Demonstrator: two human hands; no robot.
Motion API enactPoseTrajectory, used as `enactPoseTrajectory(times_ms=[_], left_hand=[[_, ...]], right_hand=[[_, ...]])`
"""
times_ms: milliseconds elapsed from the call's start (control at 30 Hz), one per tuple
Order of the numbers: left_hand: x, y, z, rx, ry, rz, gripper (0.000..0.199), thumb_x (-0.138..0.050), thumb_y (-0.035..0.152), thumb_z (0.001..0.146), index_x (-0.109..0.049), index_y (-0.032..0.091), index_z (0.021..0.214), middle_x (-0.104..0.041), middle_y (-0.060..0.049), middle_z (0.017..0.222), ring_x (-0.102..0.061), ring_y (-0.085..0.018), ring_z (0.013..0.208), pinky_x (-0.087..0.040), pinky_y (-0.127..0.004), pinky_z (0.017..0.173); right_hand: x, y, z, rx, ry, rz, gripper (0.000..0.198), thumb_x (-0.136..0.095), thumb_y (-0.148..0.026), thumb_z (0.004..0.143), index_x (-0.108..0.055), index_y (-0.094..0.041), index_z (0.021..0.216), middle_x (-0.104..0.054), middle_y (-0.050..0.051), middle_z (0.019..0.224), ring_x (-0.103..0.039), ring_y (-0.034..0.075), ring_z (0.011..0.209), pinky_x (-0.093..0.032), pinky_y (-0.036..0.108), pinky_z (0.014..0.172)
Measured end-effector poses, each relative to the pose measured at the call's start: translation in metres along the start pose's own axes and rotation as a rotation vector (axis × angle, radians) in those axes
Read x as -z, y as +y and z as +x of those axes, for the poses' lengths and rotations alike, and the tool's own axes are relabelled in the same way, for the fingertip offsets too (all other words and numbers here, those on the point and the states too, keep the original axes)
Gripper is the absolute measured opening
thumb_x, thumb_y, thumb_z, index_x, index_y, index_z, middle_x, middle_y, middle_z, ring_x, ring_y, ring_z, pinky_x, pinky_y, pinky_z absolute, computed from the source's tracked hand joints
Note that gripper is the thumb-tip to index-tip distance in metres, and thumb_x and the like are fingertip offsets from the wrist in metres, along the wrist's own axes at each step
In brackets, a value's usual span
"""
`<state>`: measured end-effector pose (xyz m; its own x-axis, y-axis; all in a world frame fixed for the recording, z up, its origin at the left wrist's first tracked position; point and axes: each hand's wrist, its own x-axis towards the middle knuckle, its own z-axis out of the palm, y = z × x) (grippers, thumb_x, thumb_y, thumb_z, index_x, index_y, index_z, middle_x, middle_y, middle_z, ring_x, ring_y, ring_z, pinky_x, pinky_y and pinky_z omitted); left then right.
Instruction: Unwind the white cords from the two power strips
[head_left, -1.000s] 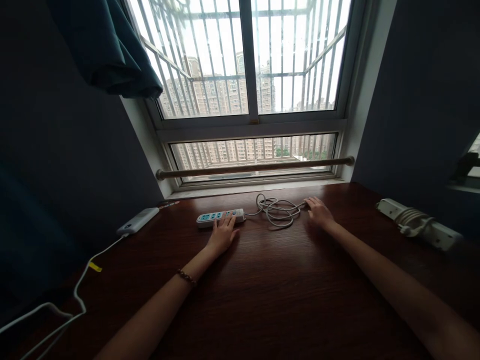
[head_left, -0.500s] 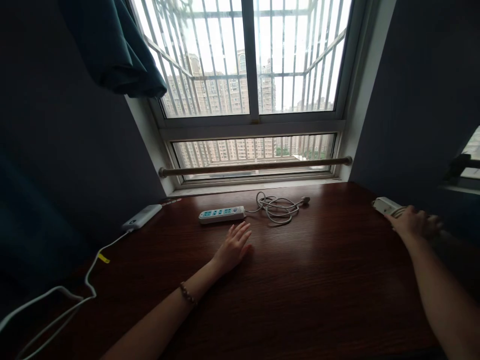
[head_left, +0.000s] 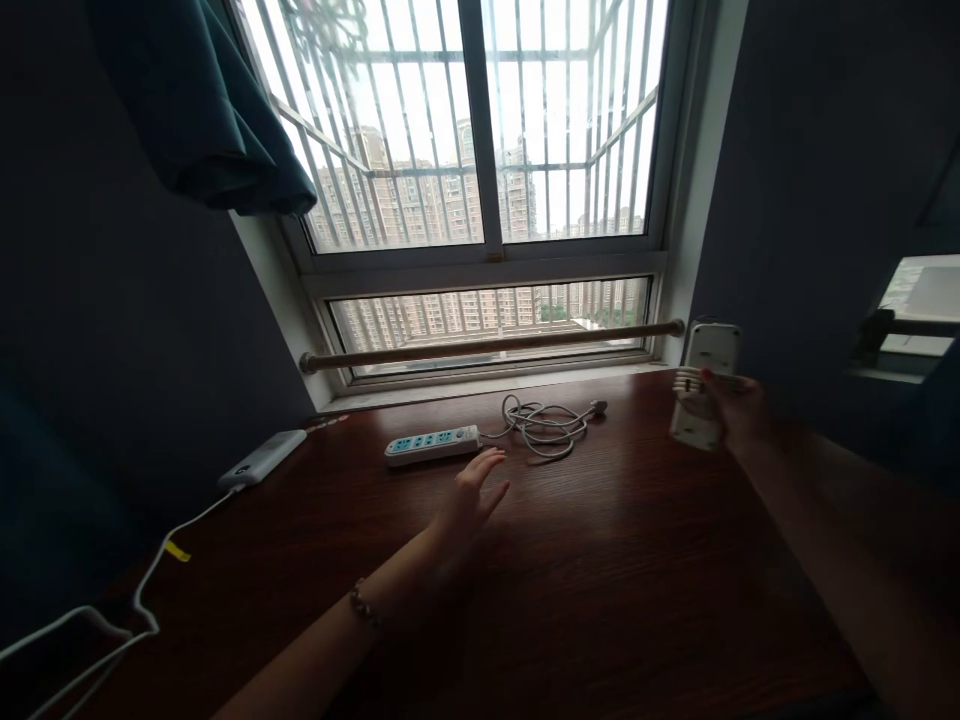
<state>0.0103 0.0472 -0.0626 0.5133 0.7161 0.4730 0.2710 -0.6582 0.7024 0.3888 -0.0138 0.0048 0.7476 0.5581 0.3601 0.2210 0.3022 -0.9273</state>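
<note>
My right hand (head_left: 739, 405) is closed on a white power strip (head_left: 705, 430) with its cord wound around the middle. It is held up on the right, tilted on end, its underside toward me. My left hand (head_left: 466, 495) hovers over the middle of the table with fingers and thumb apart, holding nothing. Just beyond it lies another power strip (head_left: 433, 446), white with blue-green sockets. From its right end runs a loosely coiled grey cord (head_left: 551, 425), ending in a plug (head_left: 598, 408).
The dark red-brown wooden table (head_left: 600, 560) reaches to the window sill. At left lies a white power bank (head_left: 262, 459) with a white cable (head_left: 161, 555) bearing a yellow tag (head_left: 177, 551). A rail (head_left: 480, 347) crosses the barred window. A teal curtain (head_left: 217, 140) hangs upper left.
My right hand has raised the wound power strip from the table's right side and brought it inward, turned on end. My left hand has lifted slightly and rotated, its thumb spreading away.
</note>
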Motion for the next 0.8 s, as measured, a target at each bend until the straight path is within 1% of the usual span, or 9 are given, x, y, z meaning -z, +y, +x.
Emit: enactPoseTrajectory(times_ms=[67, 167, 200, 300, 400, 500, 633, 700, 800], left_hand=[[-0.005, 0.024, 0.02, 0.06, -0.031, -0.14, 0.043, -0.056, 0.035, 0.074, -0.047, 0.017, 0.112, -0.05, -0.012, 0.119, -0.043, -0.023, 0.114, -0.031, -0.043, 0.1], [-0.006, 0.057, 0.044, 0.138, -0.082, -0.333, 0.051, -0.05, 0.041, 0.077, -0.038, 0.014, 0.119, -0.049, -0.017, 0.119, -0.052, -0.024, 0.104, -0.046, -0.038, 0.083], [-0.005, 0.065, 0.048, 0.169, -0.108, -0.406, 0.052, -0.047, 0.042, 0.079, -0.034, 0.015, 0.121, -0.049, -0.017, 0.12, -0.055, -0.023, 0.1, -0.049, -0.036, 0.078], [0.0, 0.076, 0.048, 0.297, -0.092, -0.673, 0.055, -0.063, 0.033, 0.069, -0.04, 0.015, 0.116, -0.054, -0.015, 0.111, -0.059, -0.02, 0.088, -0.049, -0.029, 0.07], [0.004, 0.073, 0.039, 0.328, -0.038, -0.707, 0.059, -0.072, 0.022, 0.058, -0.044, 0.015, 0.11, -0.057, -0.011, 0.104, -0.058, -0.018, 0.085, -0.047, -0.028, 0.072], [0.002, 0.069, 0.03, 0.319, -0.037, -0.708, 0.063, -0.074, 0.018, 0.054, -0.043, 0.017, 0.109, -0.057, -0.01, 0.105, -0.057, -0.02, 0.09, -0.047, -0.03, 0.075], [-0.01, 0.071, 0.027, 0.296, 0.082, -0.644, 0.066, -0.077, 0.018, 0.048, -0.045, 0.014, 0.106, -0.058, -0.011, 0.102, -0.057, -0.023, 0.09, -0.047, -0.032, 0.075], [-0.018, 0.072, 0.027, 0.268, 0.209, -0.61, 0.069, -0.077, 0.02, 0.048, -0.043, 0.015, 0.108, -0.057, -0.011, 0.105, -0.056, -0.023, 0.093, -0.047, -0.032, 0.077], [-0.024, 0.072, 0.025, 0.229, 0.342, -0.597, 0.072, -0.075, 0.018, 0.05, -0.038, 0.017, 0.112, -0.054, -0.011, 0.111, -0.055, -0.023, 0.096, -0.046, -0.031, 0.079]], right_hand=[[-0.047, -0.017, -0.029, -0.095, -0.245, 0.197, 0.055, -0.054, -0.062, 0.061, -0.054, -0.014, 0.087, -0.059, 0.013, 0.088, -0.058, 0.024, 0.074, -0.048, 0.038, 0.063], [-0.111, -0.033, -0.08, -0.214, -0.522, 0.404, 0.057, -0.044, -0.063, 0.071, -0.055, -0.013, 0.095, -0.061, 0.011, 0.086, -0.06, 0.021, 0.071, -0.05, 0.035, 0.063], [-0.128, -0.036, -0.096, -0.245, -0.59, 0.45, 0.058, -0.04, -0.064, 0.073, -0.054, -0.014, 0.097, -0.062, 0.01, 0.086, -0.06, 0.021, 0.07, -0.05, 0.035, 0.061], [-0.158, -0.037, -0.135, -0.307, -0.729, 0.532, 0.056, -0.037, -0.063, 0.076, -0.053, -0.015, 0.1, -0.062, 0.008, 0.083, -0.059, 0.019, 0.064, -0.048, 0.032, 0.053], [-0.165, -0.029, -0.15, -0.328, -0.817, 0.559, 0.057, -0.036, -0.064, 0.076, -0.054, -0.015, 0.097, -0.061, 0.007, 0.077, -0.057, 0.018, 0.058, -0.045, 0.029, 0.048], [-0.158, -0.017, -0.146, -0.224, -0.857, 0.431, 0.054, -0.036, -0.062, 0.077, -0.054, -0.015, 0.095, -0.059, 0.006, 0.079, -0.055, 0.017, 0.061, -0.043, 0.027, 0.05], [-0.143, -0.01, -0.14, 0.002, -0.741, 0.179, 0.052, -0.029, -0.06, 0.081, -0.051, -0.015, 0.096, -0.055, 0.008, 0.086, -0.053, 0.019, 0.075, -0.044, 0.029, 0.059], [-0.138, -0.012, -0.142, 0.066, -0.648, 0.133, 0.049, -0.038, -0.059, 0.077, -0.047, -0.015, 0.099, -0.053, 0.008, 0.088, -0.051, 0.019, 0.076, -0.043, 0.03, 0.064], [-0.134, -0.018, -0.15, 0.222, -0.651, 0.013, 0.053, -0.06, -0.05, 0.066, -0.043, -0.016, 0.104, -0.052, 0.006, 0.086, -0.05, 0.018, 0.071, -0.042, 0.03, 0.064]])
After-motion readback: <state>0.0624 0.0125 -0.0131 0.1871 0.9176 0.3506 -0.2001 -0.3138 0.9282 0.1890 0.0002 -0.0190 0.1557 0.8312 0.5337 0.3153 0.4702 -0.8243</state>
